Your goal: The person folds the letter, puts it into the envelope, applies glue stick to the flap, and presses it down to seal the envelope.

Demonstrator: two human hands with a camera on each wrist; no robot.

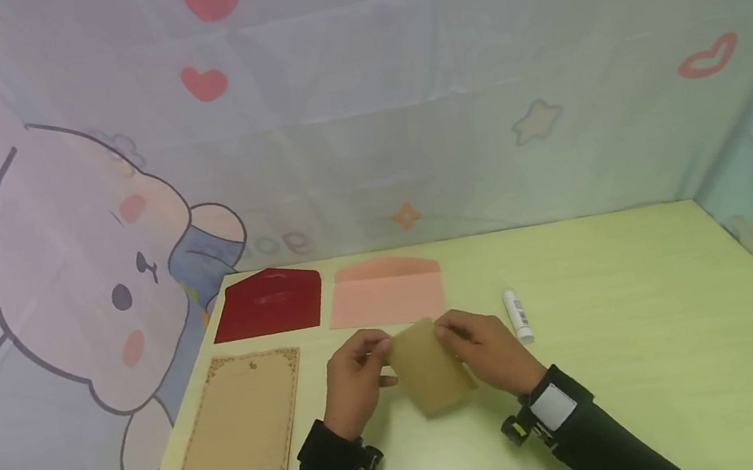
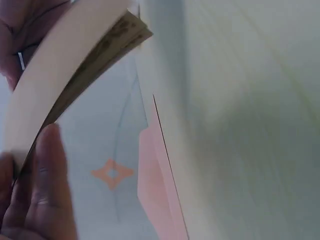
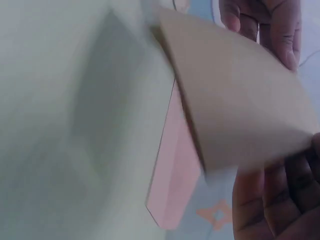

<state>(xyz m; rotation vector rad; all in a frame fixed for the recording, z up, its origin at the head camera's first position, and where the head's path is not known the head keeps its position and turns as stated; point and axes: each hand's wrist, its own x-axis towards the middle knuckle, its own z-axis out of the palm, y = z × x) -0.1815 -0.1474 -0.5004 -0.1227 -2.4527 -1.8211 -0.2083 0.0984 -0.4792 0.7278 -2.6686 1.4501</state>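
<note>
Between both hands, raised over the table, is a folded sheet of tan letter paper [image 1: 431, 375]. My left hand [image 1: 354, 381] pinches its left edge between thumb and fingers. At its upper right edge, my right hand [image 1: 495, 350] pinches it too. In the left wrist view the folded paper [image 2: 65, 60] curves, and brown printed pattern shows along the gap between its layers. Its plain outer face [image 3: 235, 100] fills much of the right wrist view, slightly blurred.
A flat tan sheet with an ornate border [image 1: 239, 436] lies at the left. Behind it are a dark red envelope [image 1: 271, 304] and a pink envelope [image 1: 385, 297], flaps pointing away. A white glue stick [image 1: 518, 315] lies beyond the right hand on the pale table [image 1: 660, 325].
</note>
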